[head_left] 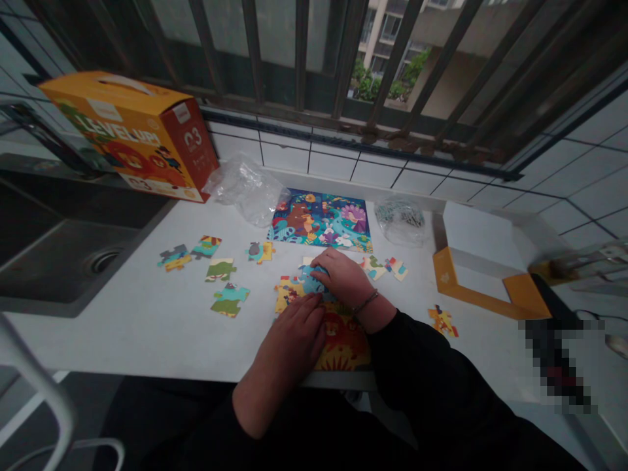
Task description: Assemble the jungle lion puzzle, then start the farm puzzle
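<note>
My right hand (343, 278), with a bracelet at its wrist, has its fingers bent onto a blue jigsaw puzzle piece (309, 281). My left hand (300, 330) rests with fingers stretched out over the near side of the partly joined puzzle, hiding some of it. Yellow puzzle pieces (284, 292) show just beyond the left fingertips. Beneath and beside both hands lies an orange picture (346, 333) with lion faces, at the counter's front edge. Whether it is a card or joined pieces is hard to tell.
Loose pieces lie left, including a green piece (220, 270), and right, with an orange piece (442, 320). Behind are a picture puzzle (324, 221), a clear plastic bag (248, 190) and another clear bag (400, 221). An orange box (132, 137) stands by the sink (105, 235); an open box (483, 275) sits right.
</note>
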